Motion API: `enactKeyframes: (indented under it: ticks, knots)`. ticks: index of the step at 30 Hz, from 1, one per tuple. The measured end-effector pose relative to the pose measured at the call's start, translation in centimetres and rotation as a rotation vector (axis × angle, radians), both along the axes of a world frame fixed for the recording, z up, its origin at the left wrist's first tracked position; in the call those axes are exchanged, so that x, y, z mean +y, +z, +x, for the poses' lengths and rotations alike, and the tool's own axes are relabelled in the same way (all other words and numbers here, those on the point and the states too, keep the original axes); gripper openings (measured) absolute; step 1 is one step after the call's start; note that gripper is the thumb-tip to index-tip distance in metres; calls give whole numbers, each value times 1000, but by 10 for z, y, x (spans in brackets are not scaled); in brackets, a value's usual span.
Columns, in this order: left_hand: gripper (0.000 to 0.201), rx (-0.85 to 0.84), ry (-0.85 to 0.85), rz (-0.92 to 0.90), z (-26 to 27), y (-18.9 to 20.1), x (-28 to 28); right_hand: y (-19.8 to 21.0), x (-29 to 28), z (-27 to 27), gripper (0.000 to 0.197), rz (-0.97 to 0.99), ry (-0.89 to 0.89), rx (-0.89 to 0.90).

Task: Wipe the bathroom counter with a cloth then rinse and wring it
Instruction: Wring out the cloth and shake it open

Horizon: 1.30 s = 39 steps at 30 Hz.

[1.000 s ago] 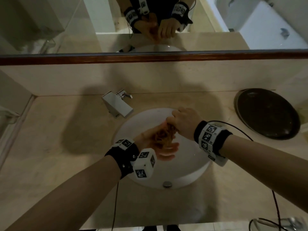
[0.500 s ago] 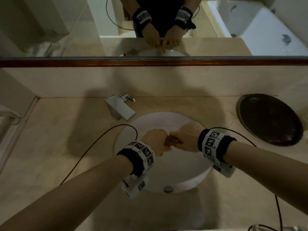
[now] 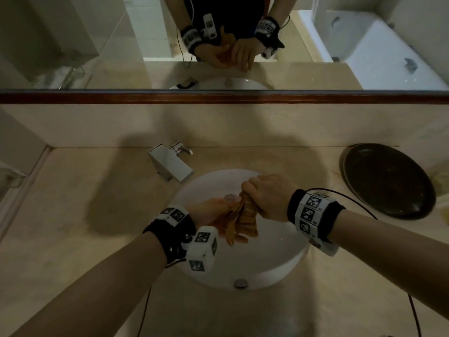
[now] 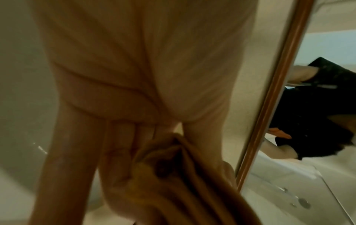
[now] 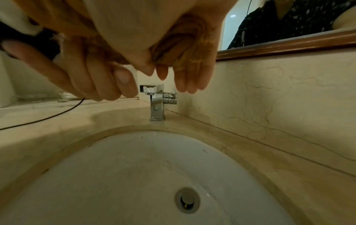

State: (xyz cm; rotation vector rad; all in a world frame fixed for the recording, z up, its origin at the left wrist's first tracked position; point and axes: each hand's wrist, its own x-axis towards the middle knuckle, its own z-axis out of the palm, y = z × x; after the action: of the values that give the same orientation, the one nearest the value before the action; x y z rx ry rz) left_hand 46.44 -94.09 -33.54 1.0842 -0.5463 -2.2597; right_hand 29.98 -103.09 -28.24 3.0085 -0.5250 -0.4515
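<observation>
An orange cloth (image 3: 246,218), twisted into a rope, hangs over the white sink (image 3: 279,259). My right hand (image 3: 260,190) grips its upper end in a fist, knuckles up; in the right wrist view the cloth (image 5: 185,42) bunches in that palm under the curled right hand (image 5: 173,73). My left hand (image 3: 218,217) lies palm up below it. The cloth's lower end (image 4: 183,175) rests across the left hand's straight fingers (image 4: 115,159). Both hands are above the basin (image 5: 134,167), clear of its surface.
A square chrome faucet (image 3: 170,164) stands at the sink's back left, with no water running from it (image 5: 158,103). A dark round tray (image 3: 388,181) sits on the beige counter (image 3: 85,215) at the right. A mirror (image 3: 97,45) runs along the back wall.
Half a second ago both fists clenched the cloth, knuckles up. Since then the left hand has turned palm up and opened its fingers, while the right hand keeps its grip.
</observation>
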Motion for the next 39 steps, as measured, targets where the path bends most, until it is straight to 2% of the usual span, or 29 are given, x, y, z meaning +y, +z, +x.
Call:
enactKeyframes:
  ticks: [2,5,7,10,12,14,15,17,19,22,24,26,29,31,32,34,37,39]
  knots:
    - [35,18,23,16,-7,1,1,-1,3,3,34,15,17,-21]
    - [47,159,15,-39,-13,13,0,-4,0,6,47,-51,86,-47]
    - [44,83,8,-46,-15,23,-1,-5,-3,9,53,-75,84,-32]
    - [15,-383,-50,-130,-12,25,-9,-4,6,13,40,23,-74,101]
    - [13,-827,-258,-270,-14,26,-16,-6,13,14,38,113,-181,155]
    - [16,-1173,-387,-424,-21,32,-20,-6,16,17,38,180,-235,194]
    - [18,-1272,-399,-477,-24,32,-19,-6,16,18,35,188,-240,208]
    - [15,-1339,-369,-524,-27,23,-14,-6,15,17,19,185,-230,227]
    - [20,-1261,-341,-519,-21,14,-6,-5,14,13,11,175,-186,224]
    - [34,-860,-184,-364,-3,17,1,-5,14,3,13,151,-103,126]
    - [35,-637,-6,-238,5,25,4,-2,13,-1,7,147,-80,-2]
    - [52,-440,140,-146,7,22,5,0,11,-2,15,111,23,-168]
    - [59,-109,131,29,-6,7,7,3,8,0,24,85,243,-369]
    - [44,-69,83,131,-16,7,7,6,5,4,37,65,364,-431]
    - [43,-48,52,142,-21,9,7,8,2,6,42,59,405,-439]
    - [53,44,3,176,-26,13,6,11,-4,7,51,41,435,-438]
    - [84,473,13,254,-24,6,10,12,-12,6,48,42,427,-471]
    - [94,658,-3,246,-22,7,11,10,-16,6,44,28,447,-485]
